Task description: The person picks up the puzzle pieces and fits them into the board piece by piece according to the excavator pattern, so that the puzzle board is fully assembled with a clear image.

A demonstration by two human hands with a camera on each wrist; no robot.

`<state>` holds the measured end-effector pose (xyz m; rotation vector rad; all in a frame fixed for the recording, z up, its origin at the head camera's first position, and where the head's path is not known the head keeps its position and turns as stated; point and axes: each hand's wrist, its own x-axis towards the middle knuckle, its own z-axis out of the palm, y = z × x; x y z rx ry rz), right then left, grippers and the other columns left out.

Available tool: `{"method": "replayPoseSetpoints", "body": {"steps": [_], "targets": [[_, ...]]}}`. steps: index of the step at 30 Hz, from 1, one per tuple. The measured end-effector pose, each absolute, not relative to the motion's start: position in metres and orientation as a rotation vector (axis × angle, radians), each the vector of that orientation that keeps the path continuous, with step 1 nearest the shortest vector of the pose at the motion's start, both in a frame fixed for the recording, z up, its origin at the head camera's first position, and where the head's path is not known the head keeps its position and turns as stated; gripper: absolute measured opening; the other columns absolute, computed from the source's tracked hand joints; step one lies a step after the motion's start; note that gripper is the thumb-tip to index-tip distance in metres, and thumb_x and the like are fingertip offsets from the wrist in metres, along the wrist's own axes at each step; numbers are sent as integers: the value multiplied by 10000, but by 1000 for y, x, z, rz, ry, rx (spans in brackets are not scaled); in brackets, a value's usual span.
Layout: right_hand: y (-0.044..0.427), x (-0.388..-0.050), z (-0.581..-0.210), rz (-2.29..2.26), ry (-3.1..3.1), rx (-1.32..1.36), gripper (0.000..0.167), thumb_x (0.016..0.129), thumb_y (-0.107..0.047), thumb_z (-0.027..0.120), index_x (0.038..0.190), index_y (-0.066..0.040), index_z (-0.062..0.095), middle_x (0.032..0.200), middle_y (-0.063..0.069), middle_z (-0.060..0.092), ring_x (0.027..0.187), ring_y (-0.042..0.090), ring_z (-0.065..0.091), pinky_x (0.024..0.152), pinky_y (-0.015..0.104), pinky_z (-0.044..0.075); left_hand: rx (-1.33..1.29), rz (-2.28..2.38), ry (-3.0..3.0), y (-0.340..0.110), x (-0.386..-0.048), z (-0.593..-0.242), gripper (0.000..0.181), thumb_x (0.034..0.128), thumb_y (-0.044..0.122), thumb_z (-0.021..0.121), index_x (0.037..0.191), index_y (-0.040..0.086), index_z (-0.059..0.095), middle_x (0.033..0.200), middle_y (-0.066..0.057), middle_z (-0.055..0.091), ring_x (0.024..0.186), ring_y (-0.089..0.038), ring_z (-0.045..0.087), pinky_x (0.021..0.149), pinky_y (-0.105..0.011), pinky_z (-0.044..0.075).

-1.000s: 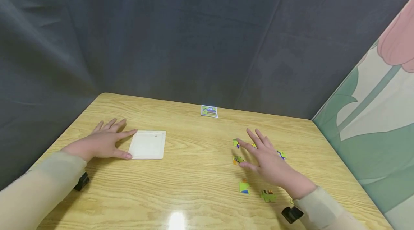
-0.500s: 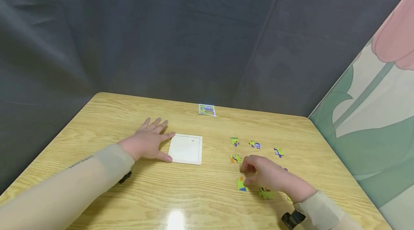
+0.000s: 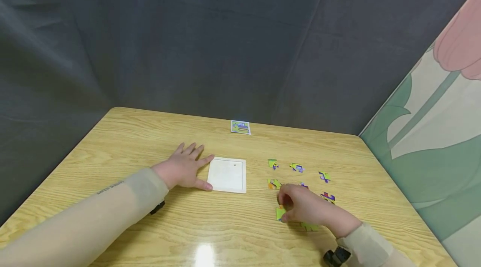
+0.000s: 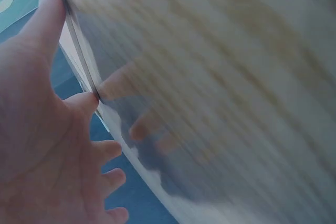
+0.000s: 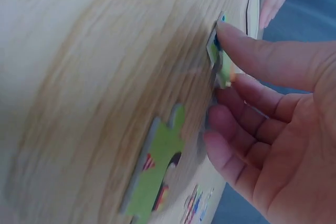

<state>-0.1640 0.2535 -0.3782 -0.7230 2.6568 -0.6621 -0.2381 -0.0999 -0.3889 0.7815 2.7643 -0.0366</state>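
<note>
My left hand [image 3: 184, 171] lies with its fingers spread at the left side of a shallow white square tray [image 3: 227, 175]. Its thumb and index fingertip touch the tray's edge, seen closely in the left wrist view. To the right, my right hand [image 3: 304, 204] pinches a green jigsaw puzzle piece [image 3: 279, 213] with a blue patch between thumb and fingers. In the right wrist view that piece looks tilted, one edge raised from the wood. Another green puzzle piece [image 5: 152, 171] lies flat beside the hand, and is partly covered by it in the head view.
Several more puzzle pieces lie around the right hand, including a green one [image 3: 273, 163] behind and a red-and-purple one [image 3: 328, 197] to its right. A small picture card [image 3: 240, 127] lies at the table's back edge. Dark curtain [image 3: 210, 41] hangs behind the wooden table [image 3: 158, 225].
My left hand and the white tray have slid right across the table. My right hand has dropped from spread fingers above the pieces to a pinch on the green puzzle piece.
</note>
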Motion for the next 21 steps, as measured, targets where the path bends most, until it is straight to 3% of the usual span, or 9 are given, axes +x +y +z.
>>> {"method": "replayPoseSetpoints", "body": {"steps": [14,21], "targets": [[190,-206,-365,-797,2425,-821,209,846,111,681,823,-70,579,722,-6,523,658,125,472,590,267,393,658,56,2677,-100,-239,-389,1041,776,822,495,1602,313,116,1638,-164,20,1457,-473,21,1116,-664,-3],[141,-232,-369,-1080,2424,-604,124,909,69,660,888,-30,588,715,42,514,614,143,483,538,250,423,630,46,2680,-98,-240,-391,1099,725,852,513,1602,321,117,1635,-176,43,1452,-478,73,1126,-653,42]]}}
